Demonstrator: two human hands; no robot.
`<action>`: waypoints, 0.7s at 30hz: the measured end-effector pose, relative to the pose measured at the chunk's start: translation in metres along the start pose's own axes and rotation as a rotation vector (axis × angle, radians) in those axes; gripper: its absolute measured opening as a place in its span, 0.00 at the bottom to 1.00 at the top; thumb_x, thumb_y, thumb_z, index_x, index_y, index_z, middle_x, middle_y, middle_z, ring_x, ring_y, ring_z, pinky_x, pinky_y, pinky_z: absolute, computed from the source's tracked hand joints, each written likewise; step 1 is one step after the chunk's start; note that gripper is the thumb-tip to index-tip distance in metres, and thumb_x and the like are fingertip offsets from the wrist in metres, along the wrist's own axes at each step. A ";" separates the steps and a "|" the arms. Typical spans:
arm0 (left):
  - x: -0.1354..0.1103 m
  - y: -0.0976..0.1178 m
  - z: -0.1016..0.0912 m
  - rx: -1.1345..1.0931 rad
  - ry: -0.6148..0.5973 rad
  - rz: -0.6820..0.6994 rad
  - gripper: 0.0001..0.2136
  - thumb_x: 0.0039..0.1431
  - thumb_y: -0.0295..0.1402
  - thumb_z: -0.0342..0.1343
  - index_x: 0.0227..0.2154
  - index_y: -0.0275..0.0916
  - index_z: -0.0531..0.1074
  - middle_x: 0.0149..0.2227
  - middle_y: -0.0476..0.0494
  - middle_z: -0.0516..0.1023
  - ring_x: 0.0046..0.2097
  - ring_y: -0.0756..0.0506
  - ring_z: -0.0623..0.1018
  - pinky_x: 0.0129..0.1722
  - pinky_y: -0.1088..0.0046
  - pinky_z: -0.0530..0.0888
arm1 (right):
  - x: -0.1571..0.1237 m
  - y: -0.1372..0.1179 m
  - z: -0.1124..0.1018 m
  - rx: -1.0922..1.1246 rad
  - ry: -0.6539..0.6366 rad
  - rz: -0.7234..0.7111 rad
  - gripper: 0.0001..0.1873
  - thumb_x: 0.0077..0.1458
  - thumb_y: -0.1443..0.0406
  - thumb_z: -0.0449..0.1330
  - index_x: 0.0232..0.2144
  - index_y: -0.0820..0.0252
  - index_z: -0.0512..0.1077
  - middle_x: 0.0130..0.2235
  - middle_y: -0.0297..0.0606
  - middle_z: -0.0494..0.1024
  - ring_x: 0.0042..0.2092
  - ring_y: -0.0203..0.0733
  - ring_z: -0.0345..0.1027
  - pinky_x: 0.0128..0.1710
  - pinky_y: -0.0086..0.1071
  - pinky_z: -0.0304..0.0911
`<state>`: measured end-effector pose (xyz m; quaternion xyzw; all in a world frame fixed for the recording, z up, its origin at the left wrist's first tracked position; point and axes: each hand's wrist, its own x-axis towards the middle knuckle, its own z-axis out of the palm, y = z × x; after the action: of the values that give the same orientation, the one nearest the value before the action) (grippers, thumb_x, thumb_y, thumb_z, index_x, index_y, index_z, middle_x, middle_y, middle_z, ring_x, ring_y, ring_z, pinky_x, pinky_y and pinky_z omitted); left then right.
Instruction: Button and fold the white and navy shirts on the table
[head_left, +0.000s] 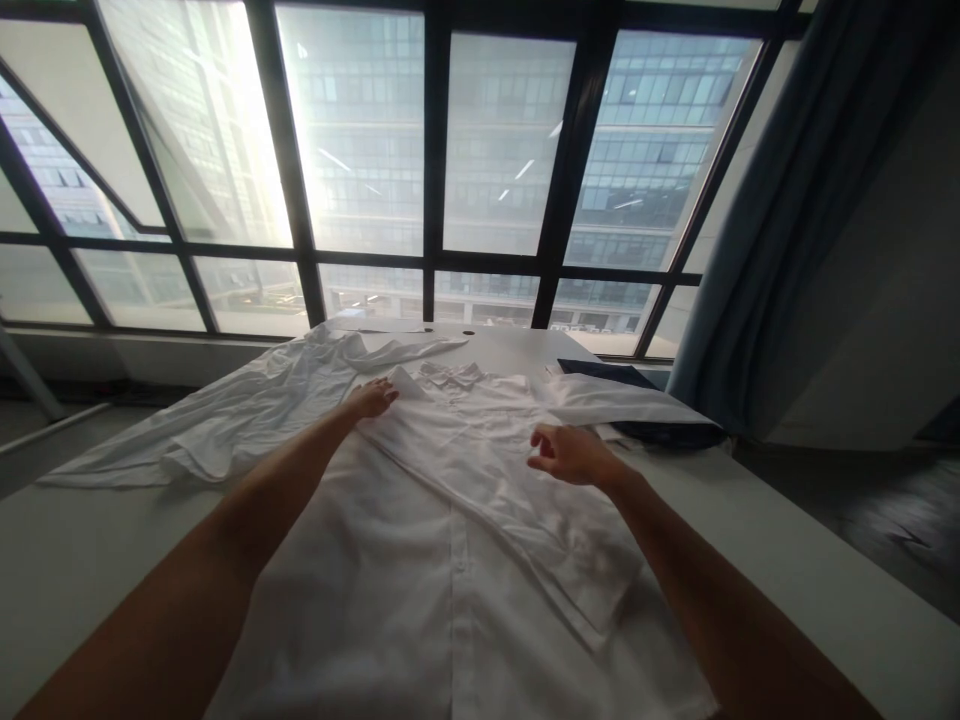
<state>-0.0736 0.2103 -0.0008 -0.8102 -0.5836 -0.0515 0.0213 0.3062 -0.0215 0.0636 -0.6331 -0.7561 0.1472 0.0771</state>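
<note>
A white button-up shirt [397, 545] lies spread over the table, its collar [450, 375] at the far end and its button placket toward me. One sleeve [540, 565] crosses the front diagonally down to the right; the other [622, 402] stretches out to the right. My left hand [373, 397] rests flat on the shirt's left shoulder, fingers extended. Over the shirt's right side is my right hand [571, 454], fingers curled, with a gap between thumb and forefinger and no cloth visible in it.
A second crumpled white garment [277, 400] lies on the left of the white table [787, 560]. Dark folded cloth [667, 434] sits under the right sleeve. Large windows [360, 140] stand behind the table, and a blue curtain [757, 220] hangs at right.
</note>
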 end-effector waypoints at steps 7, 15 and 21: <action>0.043 0.011 0.013 -0.055 -0.039 0.007 0.29 0.69 0.47 0.35 0.67 0.39 0.53 0.71 0.33 0.46 0.70 0.39 0.50 0.64 0.53 0.54 | 0.015 -0.028 0.051 -0.008 0.085 -0.357 0.31 0.55 0.52 0.61 0.57 0.62 0.68 0.63 0.52 0.64 0.64 0.56 0.57 0.63 0.47 0.54; 0.042 0.013 0.026 -0.039 -0.150 0.022 0.30 0.69 0.50 0.30 0.69 0.44 0.48 0.72 0.41 0.39 0.71 0.41 0.40 0.66 0.47 0.46 | 0.005 -0.023 0.030 -0.045 -0.088 0.132 0.32 0.54 0.48 0.60 0.53 0.64 0.68 0.52 0.54 0.74 0.52 0.59 0.69 0.52 0.44 0.64; 0.035 0.013 0.017 -0.028 -0.120 0.003 0.32 0.68 0.52 0.31 0.69 0.43 0.47 0.72 0.40 0.39 0.71 0.41 0.42 0.65 0.46 0.46 | -0.008 0.004 -0.003 0.145 -0.574 0.159 0.31 0.38 0.48 0.71 0.40 0.62 0.73 0.39 0.43 0.77 0.37 0.48 0.74 0.30 0.32 0.69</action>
<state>-0.0489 0.2405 -0.0140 -0.8129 -0.5818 -0.0110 -0.0248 0.3126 -0.0287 0.0661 -0.6156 -0.6826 0.3792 -0.1065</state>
